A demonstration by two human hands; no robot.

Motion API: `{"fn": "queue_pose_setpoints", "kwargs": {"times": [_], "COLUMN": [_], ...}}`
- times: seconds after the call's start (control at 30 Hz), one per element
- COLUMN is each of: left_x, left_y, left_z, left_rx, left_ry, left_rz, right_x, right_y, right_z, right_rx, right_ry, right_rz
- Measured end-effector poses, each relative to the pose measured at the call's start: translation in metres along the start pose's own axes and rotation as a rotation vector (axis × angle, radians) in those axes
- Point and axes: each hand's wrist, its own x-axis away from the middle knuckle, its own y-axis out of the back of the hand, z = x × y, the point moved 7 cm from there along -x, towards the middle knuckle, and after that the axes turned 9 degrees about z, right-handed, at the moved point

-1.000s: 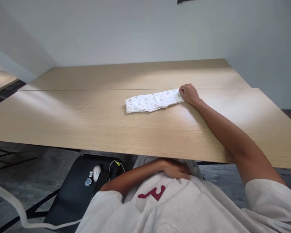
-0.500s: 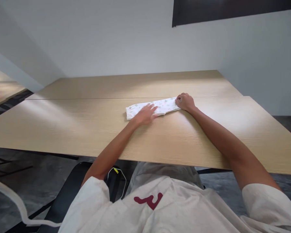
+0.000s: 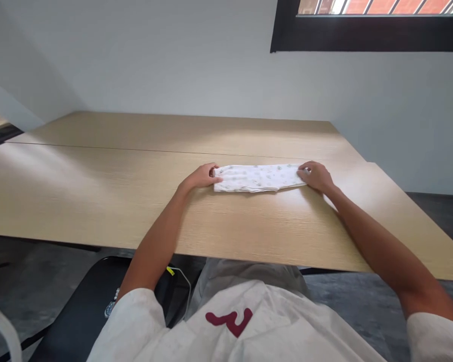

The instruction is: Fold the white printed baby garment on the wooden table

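Observation:
A pair of small white pants [image 3: 256, 178] with a scattered print lies folded lengthwise into a long, flat strip on the wooden table [image 3: 234, 226]. At its left end, my left hand [image 3: 202, 176] is closed on the edge, the thumb on top and the fingers at the far corner. My right hand [image 3: 317, 177] grips the narrower right end, its fingers curled over the cloth. The fingertips beneath and the inner layers of the fold are hidden.
Another table stands against this one at the back, with a thin seam [image 3: 113, 149] between them. Beyond is a white wall [image 3: 173, 60] with a dark-framed window [image 3: 335, 34]. A black chair [image 3: 83, 301] stands below at the left, with a white cable [image 3: 184, 276] near it.
My left hand has moved from lying flat on the middle of the pants to gripping their left end. My right hand stays at the right end. The view has shifted.

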Motion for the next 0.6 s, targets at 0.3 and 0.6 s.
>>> {"fn": "queue_pose_setpoints", "kwargs": {"times": [0.3,0.6], "left_x": [-0.004,-0.01], "left_y": [-0.03,-0.04], "left_z": [-0.028,-0.016], "left_rx": [0.53,0.84], "left_ry": [-0.17,-0.182], "left_rz": [0.142,0.171], "right_x": [-0.007,-0.009], "right_y": [0.009,0.008], "right_z": [-0.021,-0.03], "right_rx": [0.113,0.107], "right_ry": [-0.2,-0.163], "right_rz": [0.025,0.023]}}
